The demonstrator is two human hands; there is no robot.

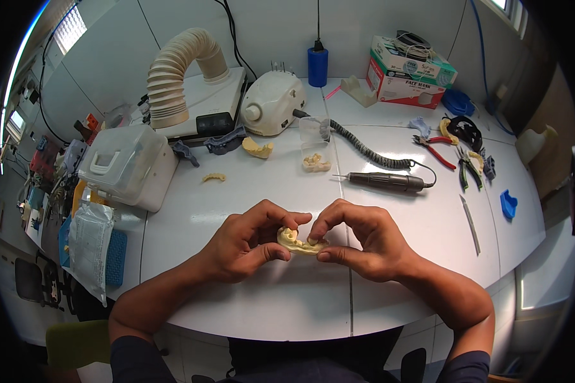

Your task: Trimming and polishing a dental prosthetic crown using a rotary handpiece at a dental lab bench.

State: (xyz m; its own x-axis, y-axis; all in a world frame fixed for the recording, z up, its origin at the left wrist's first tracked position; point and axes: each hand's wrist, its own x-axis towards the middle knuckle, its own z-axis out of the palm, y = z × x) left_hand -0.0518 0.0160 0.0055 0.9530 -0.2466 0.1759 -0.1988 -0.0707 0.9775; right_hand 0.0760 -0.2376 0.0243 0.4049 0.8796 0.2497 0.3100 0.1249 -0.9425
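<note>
A pale yellow dental cast point(292, 242) with tooth shapes along its top is held between both hands, just above the white table point(236, 300). My left hand point(248, 244) grips its left end, thumb in front and fingers bent behind. At the right end, my right hand point(369, 244) has its thumb against the front and its index finger bent down onto the top. Part of the cast is hidden by the fingers. Beyond the hands lie a curved strip of teeth point(214, 177), another yellow cast point(258, 149) and a small clear box point(317, 165) with tooth-coloured pieces inside.
A dark rotary handpiece point(386, 182) on a coiled cord leads to a white control unit point(275, 102). Red-handled pliers point(436, 152), green-handled pliers point(470, 171) and a metal knife point(470, 225) lie right. A white lidded case point(129, 166) and ribbed hose point(168, 80) stand left.
</note>
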